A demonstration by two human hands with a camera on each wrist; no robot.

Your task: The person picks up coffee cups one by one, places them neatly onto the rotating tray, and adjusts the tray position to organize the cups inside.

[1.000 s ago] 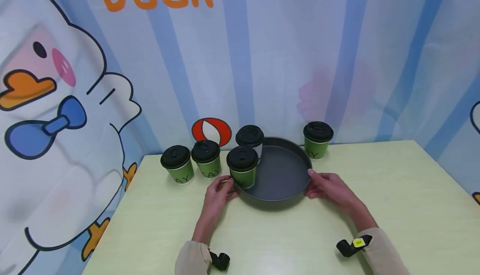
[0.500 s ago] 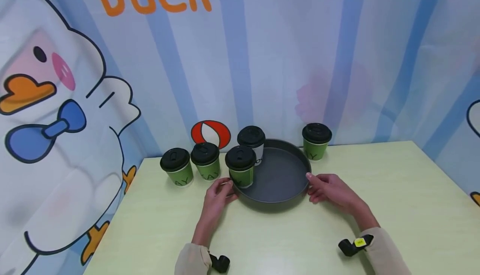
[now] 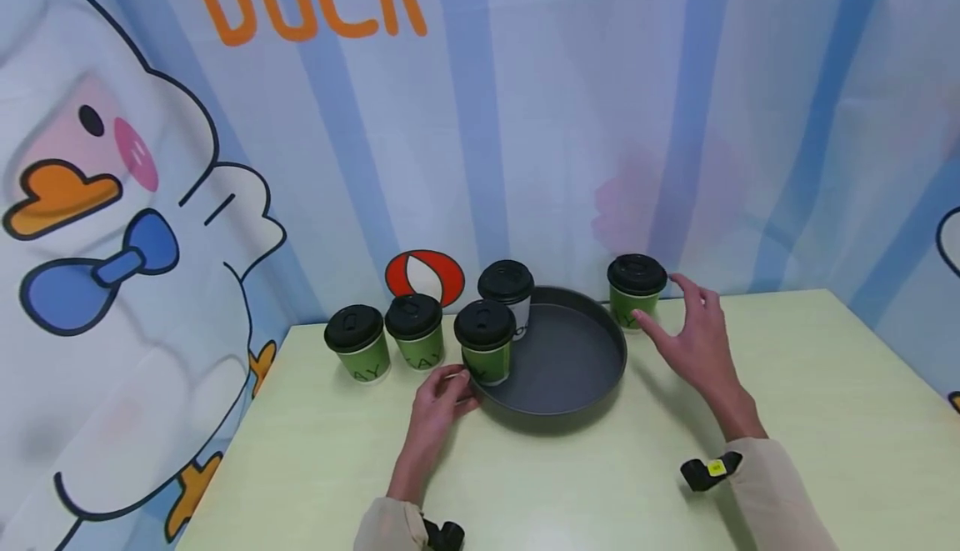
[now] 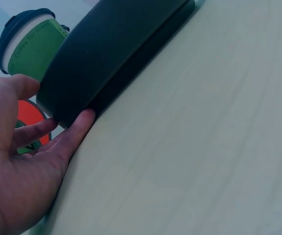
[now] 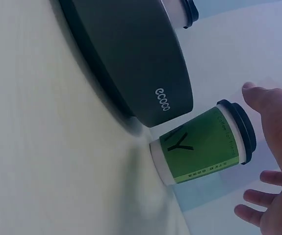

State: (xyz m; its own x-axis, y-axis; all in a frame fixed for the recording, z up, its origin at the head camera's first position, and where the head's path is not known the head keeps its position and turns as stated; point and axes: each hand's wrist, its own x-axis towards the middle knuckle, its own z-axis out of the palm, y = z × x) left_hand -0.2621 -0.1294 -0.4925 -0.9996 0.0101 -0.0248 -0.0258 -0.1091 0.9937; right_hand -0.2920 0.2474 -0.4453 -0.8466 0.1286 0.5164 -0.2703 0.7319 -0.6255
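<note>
A round dark grey pan (image 3: 573,359) rests on the table. My left hand (image 3: 437,401) holds its near-left edge, thumb at the rim and fingers low on the wall, as the left wrist view shows. Inside the pan stand a green cup with a black lid (image 3: 486,351) and, behind it, a white cup with a black lid (image 3: 517,309). My right hand (image 3: 701,351) is raised beside another green lidded cup (image 3: 634,297), right of the pan. Its thumb and fingers are spread about that cup; the right wrist view shows them apart from the cup (image 5: 202,147).
Two more green lidded cups, one farther left (image 3: 358,351) and one nearer the pan (image 3: 417,334), stand on the table (image 3: 570,484). A blue printed curtain (image 3: 555,117) hangs right behind the table's back edge.
My right hand has let go of the pan's right edge and moved up and right to the green cup there. My left hand stays at the pan.
</note>
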